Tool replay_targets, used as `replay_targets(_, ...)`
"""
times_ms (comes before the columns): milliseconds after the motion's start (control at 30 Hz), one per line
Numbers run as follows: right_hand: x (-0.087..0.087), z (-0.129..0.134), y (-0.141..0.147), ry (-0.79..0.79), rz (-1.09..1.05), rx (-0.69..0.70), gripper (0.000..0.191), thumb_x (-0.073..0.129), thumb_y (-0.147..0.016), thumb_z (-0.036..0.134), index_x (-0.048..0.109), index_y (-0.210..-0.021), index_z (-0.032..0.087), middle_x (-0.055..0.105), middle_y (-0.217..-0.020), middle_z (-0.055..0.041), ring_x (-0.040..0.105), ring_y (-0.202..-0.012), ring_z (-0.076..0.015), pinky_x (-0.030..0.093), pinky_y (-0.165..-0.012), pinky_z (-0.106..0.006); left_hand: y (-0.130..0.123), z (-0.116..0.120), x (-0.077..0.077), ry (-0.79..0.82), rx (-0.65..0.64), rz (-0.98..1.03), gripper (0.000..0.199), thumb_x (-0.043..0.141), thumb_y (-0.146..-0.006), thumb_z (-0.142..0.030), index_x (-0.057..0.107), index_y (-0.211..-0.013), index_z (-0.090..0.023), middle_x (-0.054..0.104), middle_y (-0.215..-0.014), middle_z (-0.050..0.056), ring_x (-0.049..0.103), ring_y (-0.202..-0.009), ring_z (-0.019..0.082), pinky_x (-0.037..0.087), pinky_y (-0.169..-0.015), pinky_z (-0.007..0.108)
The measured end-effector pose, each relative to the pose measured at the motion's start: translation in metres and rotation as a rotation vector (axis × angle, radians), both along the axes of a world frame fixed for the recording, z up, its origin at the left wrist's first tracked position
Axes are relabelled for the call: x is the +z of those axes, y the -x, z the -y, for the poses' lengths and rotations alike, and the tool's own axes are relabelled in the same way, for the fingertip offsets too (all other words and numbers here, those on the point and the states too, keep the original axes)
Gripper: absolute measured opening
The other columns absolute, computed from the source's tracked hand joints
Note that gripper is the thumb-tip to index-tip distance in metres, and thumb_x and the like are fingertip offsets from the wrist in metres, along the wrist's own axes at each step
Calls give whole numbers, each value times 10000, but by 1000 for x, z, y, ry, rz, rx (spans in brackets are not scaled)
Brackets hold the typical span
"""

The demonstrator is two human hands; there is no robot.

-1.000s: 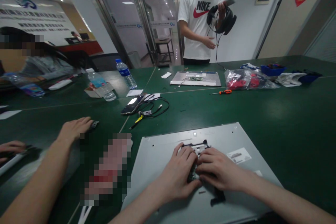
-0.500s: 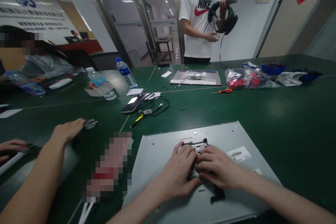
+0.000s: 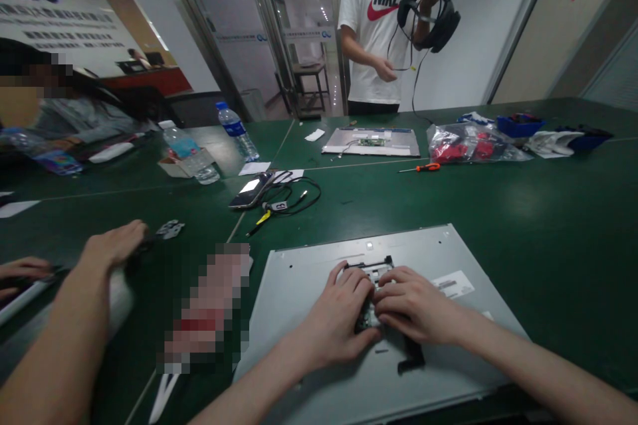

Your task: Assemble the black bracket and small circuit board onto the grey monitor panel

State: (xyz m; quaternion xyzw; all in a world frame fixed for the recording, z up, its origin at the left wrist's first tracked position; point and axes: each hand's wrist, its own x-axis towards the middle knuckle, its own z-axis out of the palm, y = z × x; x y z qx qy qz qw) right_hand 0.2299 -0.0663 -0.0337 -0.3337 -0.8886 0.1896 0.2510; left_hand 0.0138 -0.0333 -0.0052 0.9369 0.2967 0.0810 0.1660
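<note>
A large silver-grey metal panel (image 3: pixel 299 292), like the back of a flat display, lies before me. Near its middle is a small green circuit board (image 3: pixel 367 320), mostly covered by my hands. My left hand (image 3: pixel 343 315) curls over the board's left side, thumb at its lower edge. From the right, my right hand (image 3: pixel 416 305) presses bent fingers against the other side, fingertips nearly meeting the left ones. A black strip (image 3: pixel 411 362) sticks out below my right hand. White labels (image 3: pixel 453 284) are on the panel's right part.
Left of the panel, a co-worker's hand (image 3: pixel 117 242) is close to small metal parts (image 3: pixel 170 230). Beyond lie a phone (image 3: pixel 250 191), a coiled cable (image 3: pixel 304 202), an orange screwdriver (image 3: pixel 427 167), another panel (image 3: pixel 339 139) and bagged red items (image 3: pixel 451 149). A person (image 3: pixel 366 33) stands opposite.
My hands stay at the circuit board, with only slight finger movement. The co-worker's hand at left has drawn back from the small metal parts. The standing person's lower hand has moved left.
</note>
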Motion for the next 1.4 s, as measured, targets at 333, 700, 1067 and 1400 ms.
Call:
replay_targets(333,-10,0,4,-24,-21,-10,142,596,-957,235,711,-1032,196,713,-1068,-59,572,-1128,-225,416,-1034,-400,-1,0,1,0,5,0,419,789,-744,-357,522,-1038,-224,573,-1100,47,513,-1123,284,224,-1184,524)
replay_targets(700,-9,0,5,-39,-3,-21,162,570,-972,244,720,-1007,195,704,-1026,-68,584,-1089,-231,443,-1003,-399,-1,0,1,-1,3,-11,403,781,-746,-376,526,-1023,-232,575,-1091,45,512,-1115,288,221,-1184,530)
replay_targets(1067,-5,0,7,-20,-21,-15,162,570,-968,222,721,-1013,186,728,-1038,-60,585,-1089,-222,445,-988,-385,0,0,2,20,11,-9,426,787,-736,-351,527,-1054,-238,570,-1098,39,512,-1123,283,212,-1188,530)
replay_targets(1400,-9,0,9,-25,-46,-28,148,585,-950,217,722,-1003,198,723,-1014,-63,584,-1049,-229,464,-945,-386,0,0,5,41,27,-28,419,770,-750,-375,530,-1064,-237,580,-1116,44,509,-1138,280,184,-1203,527)
